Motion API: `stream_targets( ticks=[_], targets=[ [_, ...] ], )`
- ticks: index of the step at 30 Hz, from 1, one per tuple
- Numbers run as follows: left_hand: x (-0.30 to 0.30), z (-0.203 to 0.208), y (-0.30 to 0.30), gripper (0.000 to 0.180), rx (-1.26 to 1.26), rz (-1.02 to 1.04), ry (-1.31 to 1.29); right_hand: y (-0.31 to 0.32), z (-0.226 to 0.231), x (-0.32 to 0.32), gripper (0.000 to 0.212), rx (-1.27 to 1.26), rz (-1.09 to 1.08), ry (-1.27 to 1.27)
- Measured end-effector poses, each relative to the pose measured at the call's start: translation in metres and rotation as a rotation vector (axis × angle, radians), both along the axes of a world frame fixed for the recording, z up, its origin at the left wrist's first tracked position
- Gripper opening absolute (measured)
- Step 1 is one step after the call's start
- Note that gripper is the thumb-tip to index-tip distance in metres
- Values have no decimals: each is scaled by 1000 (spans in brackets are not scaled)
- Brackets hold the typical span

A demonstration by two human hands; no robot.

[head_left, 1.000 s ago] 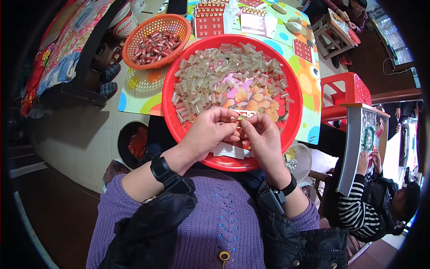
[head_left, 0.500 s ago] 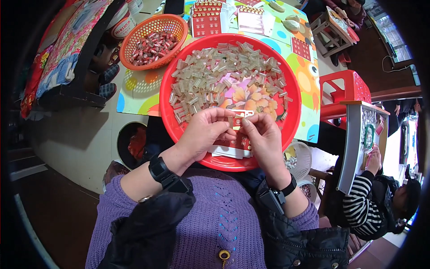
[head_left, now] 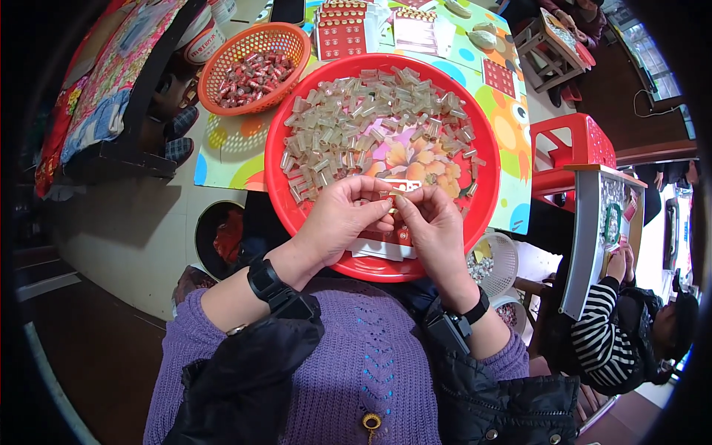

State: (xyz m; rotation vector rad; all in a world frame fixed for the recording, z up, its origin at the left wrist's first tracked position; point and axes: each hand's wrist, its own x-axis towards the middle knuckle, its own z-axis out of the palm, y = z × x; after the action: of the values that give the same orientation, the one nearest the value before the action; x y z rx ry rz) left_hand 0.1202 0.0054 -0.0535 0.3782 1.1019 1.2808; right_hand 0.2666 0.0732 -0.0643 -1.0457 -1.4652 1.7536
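Note:
My left hand (head_left: 340, 219) and my right hand (head_left: 436, 226) meet over the near side of a red round basin (head_left: 491, 185). The fingertips of both are pinched close together on a small red and gold label (head_left: 392, 198), and a short clear tube there is mostly hidden by the fingers. Below the hands, red label sheets with white edges (head_left: 382, 251) rest at the basin's near rim, partly covered. Many loose clear plastic tubes (head_left: 356, 115) fill the far and left parts of the basin, over its printed flower pattern.
An orange basket (head_left: 300, 48) of red-labelled tubes stands at the far left on the patterned table (head_left: 512, 159). More label sheets (head_left: 343, 37) lie beyond the basin. A white mesh basket (head_left: 500, 271) sits low at right. A person in striped sleeves (head_left: 597, 330) works at a side table.
My right thumb and fingers have moved in against the left fingertips. The label and tube between them are more covered now; my arms have barely moved.

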Motion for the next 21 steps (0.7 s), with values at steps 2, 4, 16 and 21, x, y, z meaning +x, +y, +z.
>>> stream_targets(
  ticks=[2,4,16,21],
  targets=[
    [0,-1,0,25,20,-9,15,0,1,0,10,-1,4,-5],
    [1,0,0,25,42,-5,8,-1,2,0,9,13,8,-1],
    [2,-1,-1,26,46,-9,70,-4,6,4,10,232,90,-149],
    [3,3,-1,21,38,37,33,-6,18,-5,13,220,-8,-153]
  ],
)
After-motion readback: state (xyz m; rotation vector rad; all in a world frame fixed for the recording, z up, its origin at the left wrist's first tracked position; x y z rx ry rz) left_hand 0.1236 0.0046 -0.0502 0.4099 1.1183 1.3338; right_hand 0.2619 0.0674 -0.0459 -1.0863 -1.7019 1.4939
